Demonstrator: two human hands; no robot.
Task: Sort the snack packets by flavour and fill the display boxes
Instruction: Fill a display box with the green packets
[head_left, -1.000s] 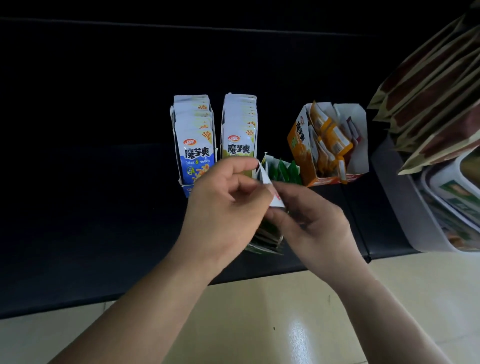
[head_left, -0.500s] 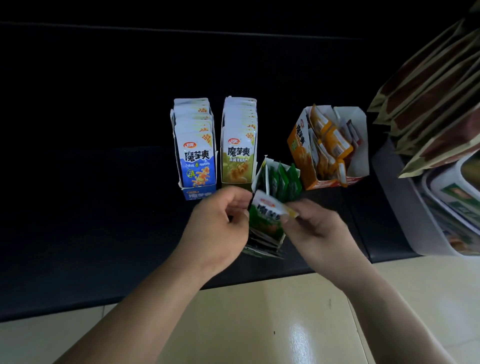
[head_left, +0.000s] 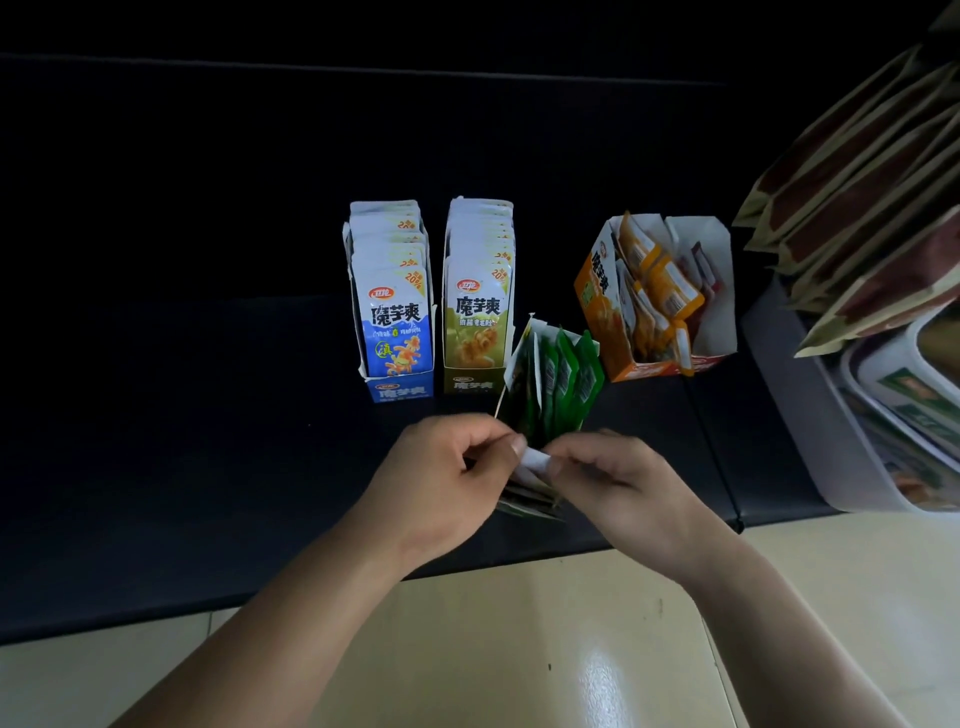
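Packet (head_left: 535, 460) lower, white side showing | left hand (head_left: 447, 478), right hand (head_left: 618, 483) pinch it, hiding green box's (head_left: 563, 384) near end | orange box (head_left: 597, 306) beyond

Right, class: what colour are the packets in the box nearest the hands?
Green. The packets show best in the head view.

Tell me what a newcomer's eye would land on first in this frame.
The left hand and right hand meet low at centre, both pinching a white-edged packet at the near end of a row of green packets. Behind them on the dark surface stand a neatly filled blue display box and an olive display box, with a messier orange display box to the right.
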